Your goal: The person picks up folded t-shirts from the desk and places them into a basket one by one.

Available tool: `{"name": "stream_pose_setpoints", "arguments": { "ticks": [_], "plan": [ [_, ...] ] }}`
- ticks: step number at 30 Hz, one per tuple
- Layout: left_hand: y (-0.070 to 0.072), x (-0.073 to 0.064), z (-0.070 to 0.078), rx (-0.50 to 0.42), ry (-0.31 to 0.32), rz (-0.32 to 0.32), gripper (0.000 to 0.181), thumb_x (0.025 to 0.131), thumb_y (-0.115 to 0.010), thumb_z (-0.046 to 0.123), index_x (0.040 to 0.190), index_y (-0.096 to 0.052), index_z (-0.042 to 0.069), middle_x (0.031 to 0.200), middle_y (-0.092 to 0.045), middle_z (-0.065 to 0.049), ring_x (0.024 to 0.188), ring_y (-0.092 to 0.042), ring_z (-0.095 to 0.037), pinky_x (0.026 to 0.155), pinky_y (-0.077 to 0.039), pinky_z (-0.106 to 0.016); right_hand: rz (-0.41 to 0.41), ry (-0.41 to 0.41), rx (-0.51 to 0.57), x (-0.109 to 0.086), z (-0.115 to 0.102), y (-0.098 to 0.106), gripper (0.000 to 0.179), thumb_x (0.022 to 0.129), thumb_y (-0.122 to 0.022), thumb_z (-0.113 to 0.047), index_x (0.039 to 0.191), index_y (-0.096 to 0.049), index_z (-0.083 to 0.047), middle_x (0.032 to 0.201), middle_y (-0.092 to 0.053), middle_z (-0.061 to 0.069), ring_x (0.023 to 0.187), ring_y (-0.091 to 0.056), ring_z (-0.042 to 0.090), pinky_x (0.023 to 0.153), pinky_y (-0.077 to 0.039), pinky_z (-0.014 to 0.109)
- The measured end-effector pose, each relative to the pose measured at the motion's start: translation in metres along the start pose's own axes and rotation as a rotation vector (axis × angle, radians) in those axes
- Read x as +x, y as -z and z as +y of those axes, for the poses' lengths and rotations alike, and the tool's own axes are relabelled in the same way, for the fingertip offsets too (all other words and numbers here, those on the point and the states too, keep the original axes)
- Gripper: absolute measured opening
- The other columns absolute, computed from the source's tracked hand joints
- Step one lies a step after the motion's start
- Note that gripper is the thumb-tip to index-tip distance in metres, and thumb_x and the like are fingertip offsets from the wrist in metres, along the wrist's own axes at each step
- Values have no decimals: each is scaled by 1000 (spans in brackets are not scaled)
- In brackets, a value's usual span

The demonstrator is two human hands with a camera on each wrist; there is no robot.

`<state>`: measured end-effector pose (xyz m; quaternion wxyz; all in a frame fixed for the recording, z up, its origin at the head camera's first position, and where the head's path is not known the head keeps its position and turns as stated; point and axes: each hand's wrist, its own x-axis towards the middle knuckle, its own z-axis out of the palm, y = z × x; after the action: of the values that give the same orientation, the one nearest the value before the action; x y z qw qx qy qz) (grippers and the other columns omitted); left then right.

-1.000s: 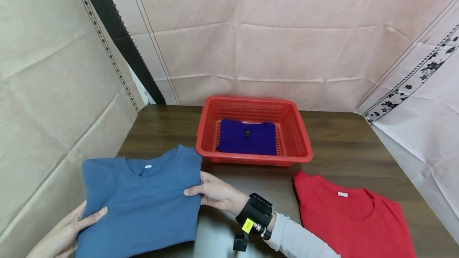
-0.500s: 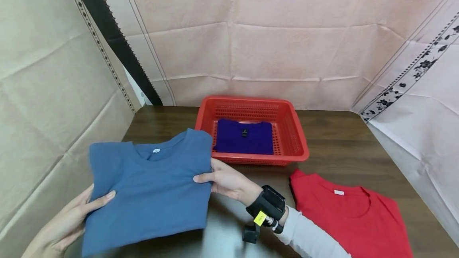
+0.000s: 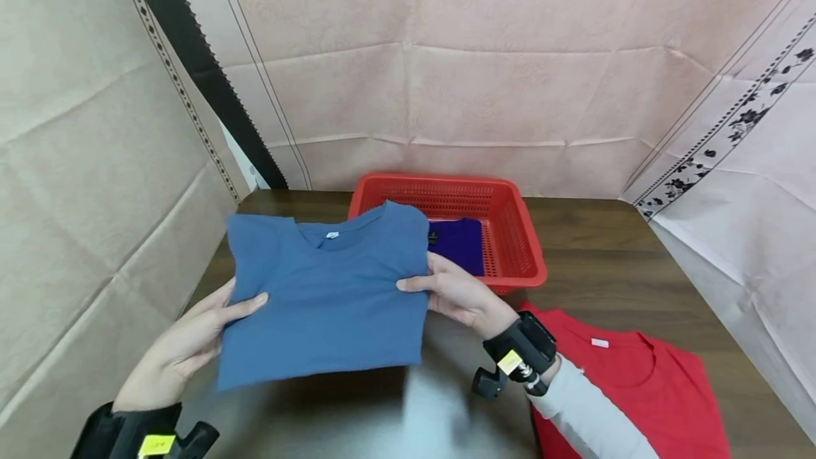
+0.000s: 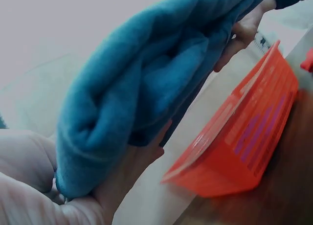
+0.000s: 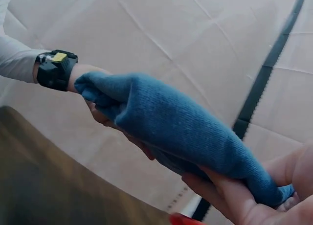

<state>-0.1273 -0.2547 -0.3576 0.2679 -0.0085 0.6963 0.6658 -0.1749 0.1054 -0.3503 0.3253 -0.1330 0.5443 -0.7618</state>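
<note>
A folded blue T-shirt (image 3: 331, 303) is held up above the table, its neckline facing away and overlapping the basket's left part in the head view. At its left edge my left hand (image 3: 191, 342) grips it, thumb on top and fingers underneath. My right hand (image 3: 455, 292) grips the opposite edge the same way. In the left wrist view the shirt (image 4: 142, 88) shows its thick folded layers, with fingers beneath. The right wrist view shows the rolled lower edge of the shirt (image 5: 181, 122) between both hands.
Behind the shirt stands a red plastic basket (image 3: 519, 232) holding a folded purple-blue shirt (image 3: 468, 245). A folded red T-shirt (image 3: 627, 374) lies on the brown wooden table (image 3: 586, 232) at right, partly under the right forearm. Pale cloth walls (image 3: 510, 98) enclose the table's back and sides.
Both hands have carried the blue T-shirt up, forward and to the right, so it now covers part of the basket. The red T-shirt and basket stay in place.
</note>
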Motion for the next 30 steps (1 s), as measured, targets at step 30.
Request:
{"name": "stream_pose_setpoints", "arguments": {
  "ticks": [30],
  "plan": [
    [-88,155,70,-268,-113,-267,71,96,-43,7,150,-1,25,153,-16,-9,131,-27,-27,111,-21,-52,232,-7,-101,-35,-59,128,38,92,-48,1,127,-36,-6,113,-56,7,101,-60,22,80,-55,34]
  ]
}}
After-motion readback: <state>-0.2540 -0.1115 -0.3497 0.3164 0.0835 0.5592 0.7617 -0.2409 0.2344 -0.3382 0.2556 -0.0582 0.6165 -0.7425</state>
